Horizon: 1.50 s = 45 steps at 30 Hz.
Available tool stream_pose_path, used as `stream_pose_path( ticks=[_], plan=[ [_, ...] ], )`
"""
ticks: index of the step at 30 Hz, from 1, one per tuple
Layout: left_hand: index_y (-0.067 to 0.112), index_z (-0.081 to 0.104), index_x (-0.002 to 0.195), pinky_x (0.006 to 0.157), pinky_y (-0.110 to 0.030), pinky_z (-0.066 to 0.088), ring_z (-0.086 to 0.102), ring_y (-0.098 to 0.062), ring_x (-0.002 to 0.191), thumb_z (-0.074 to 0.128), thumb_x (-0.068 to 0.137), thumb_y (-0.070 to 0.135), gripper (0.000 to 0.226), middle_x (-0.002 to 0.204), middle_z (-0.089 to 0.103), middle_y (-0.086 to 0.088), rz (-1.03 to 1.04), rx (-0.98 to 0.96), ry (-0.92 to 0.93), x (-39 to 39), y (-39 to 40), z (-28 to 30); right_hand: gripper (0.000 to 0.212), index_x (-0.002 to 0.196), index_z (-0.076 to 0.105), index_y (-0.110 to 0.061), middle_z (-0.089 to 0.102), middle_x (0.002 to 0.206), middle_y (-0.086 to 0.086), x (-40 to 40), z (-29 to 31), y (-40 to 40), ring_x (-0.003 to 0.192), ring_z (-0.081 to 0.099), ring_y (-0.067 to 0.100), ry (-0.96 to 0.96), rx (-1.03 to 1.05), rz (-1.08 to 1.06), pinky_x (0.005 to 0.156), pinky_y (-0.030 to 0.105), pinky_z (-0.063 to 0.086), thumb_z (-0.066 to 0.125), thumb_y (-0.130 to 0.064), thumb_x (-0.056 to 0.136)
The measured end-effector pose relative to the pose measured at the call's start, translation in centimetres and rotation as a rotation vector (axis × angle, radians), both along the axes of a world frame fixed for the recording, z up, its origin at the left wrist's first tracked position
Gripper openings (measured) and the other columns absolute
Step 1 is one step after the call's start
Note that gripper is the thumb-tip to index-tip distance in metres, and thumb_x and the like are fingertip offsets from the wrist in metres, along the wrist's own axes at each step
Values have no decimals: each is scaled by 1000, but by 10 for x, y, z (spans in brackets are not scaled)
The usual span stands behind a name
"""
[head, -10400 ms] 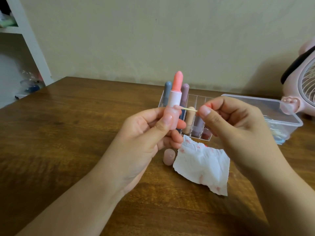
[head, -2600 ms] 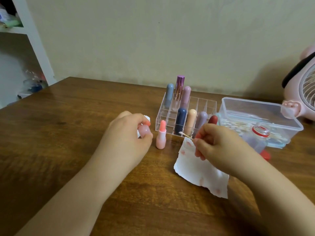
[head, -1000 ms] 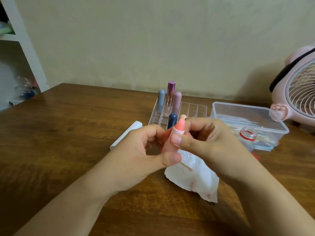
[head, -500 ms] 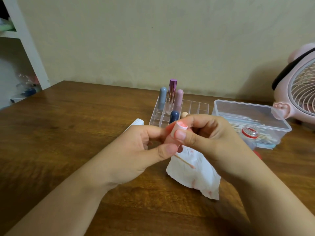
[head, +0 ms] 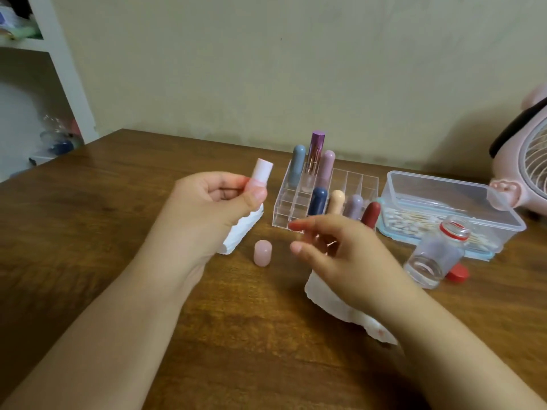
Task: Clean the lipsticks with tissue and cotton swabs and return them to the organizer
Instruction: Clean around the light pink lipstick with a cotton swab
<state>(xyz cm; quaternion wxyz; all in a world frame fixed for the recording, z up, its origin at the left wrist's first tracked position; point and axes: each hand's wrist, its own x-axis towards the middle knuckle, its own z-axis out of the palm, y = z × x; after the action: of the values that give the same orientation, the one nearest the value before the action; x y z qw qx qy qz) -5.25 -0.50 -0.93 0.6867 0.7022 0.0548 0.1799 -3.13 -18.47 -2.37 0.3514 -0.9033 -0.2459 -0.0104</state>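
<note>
My left hand (head: 207, 211) holds a pale pink lipstick (head: 262, 173) upright by its base, with the stick wound down into the tube. Its pink cap (head: 262, 253) stands on the table between my hands. My right hand (head: 340, 255) hovers in front of the clear organizer (head: 284, 208), thumb and forefinger apart, other fingers curled on a thin cotton swab (head: 331, 242) that barely shows. Several capped lipsticks stand in the organizer, among them a navy one (head: 317, 201) and a dark red one (head: 371, 213). A stained tissue (head: 321, 294) lies under my right hand.
A folded white tissue (head: 239, 235) lies under my left hand. Right of the organizer sits a clear box of cotton swabs (head: 438, 184), with a small open glass bottle (head: 435, 255) and its red cap (head: 457, 273) in front. A pink fan (head: 527, 161) stands at the far right.
My hands have come apart. The left hand lifted the lipstick up and to the left, and its stick is now wound down. My right hand dropped toward the organizer's front.
</note>
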Motion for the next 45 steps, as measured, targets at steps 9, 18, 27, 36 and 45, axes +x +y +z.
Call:
stream_pose_path(
  ticks=[9,18,27,36,45],
  plan=[
    [17,69,87,58,-18,54,68,-7,65,73,81,20,8,70,73,3,6,-73,56,2,-2,-4,33,121,64,-24,57,111,-5,4,-22,31,94,51,6,-242,-147,162,82,18,42,62,-15,89],
    [16,70,93,72,-24,58,67,-8,68,72,77,22,17,75,73,-1,-98,-63,65,-2,-9,-3,12,97,62,-31,69,81,-16,5,3,3,78,63,-6,-145,373,-112,71,10,49,63,-23,89],
    [19,72,91,65,-19,53,65,-7,69,73,61,29,32,78,74,2,-266,31,107,-5,-15,-1,15,94,66,-23,73,86,-5,-1,13,-9,79,69,6,44,661,11,70,16,53,66,-18,80],
    [17,71,80,59,-18,51,65,-9,64,76,53,36,33,71,72,-1,-228,77,21,-1,-18,-11,21,87,64,-24,73,85,0,0,5,-13,82,70,12,68,561,14,75,25,57,69,-32,68],
    [40,58,103,73,-16,52,64,1,91,55,70,63,40,96,67,20,-176,277,-18,3,-38,-20,8,96,64,-22,71,85,-4,3,8,-8,76,68,3,134,638,-176,65,14,52,62,-21,88]
  ],
)
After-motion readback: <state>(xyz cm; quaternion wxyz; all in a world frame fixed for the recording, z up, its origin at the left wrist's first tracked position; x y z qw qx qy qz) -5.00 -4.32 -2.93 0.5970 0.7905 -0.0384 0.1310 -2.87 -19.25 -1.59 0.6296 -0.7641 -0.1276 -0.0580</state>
